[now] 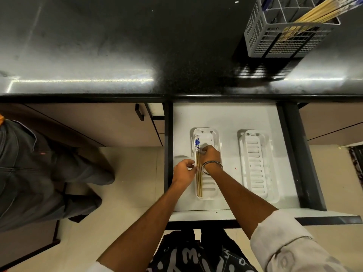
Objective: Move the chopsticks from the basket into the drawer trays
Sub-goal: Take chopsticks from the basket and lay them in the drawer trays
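Both hands were in the open drawer [225, 118]: left hand [183, 170] and right hand [210, 156] each pinched the chopsticks [198, 173] lying along the left tray [211, 190]; right tray [255, 165] beside it.

Both forearms reach forward and converge, bare from rolled pale sleeves. The left hand [183, 169] sits just left of the right, knuckles up, its fingers curled with the tips pinched together toward the right. The right hand [210, 155] lies slightly farther, fingers bent down and pointing left. A metal bangle [212, 165] circles the right wrist.
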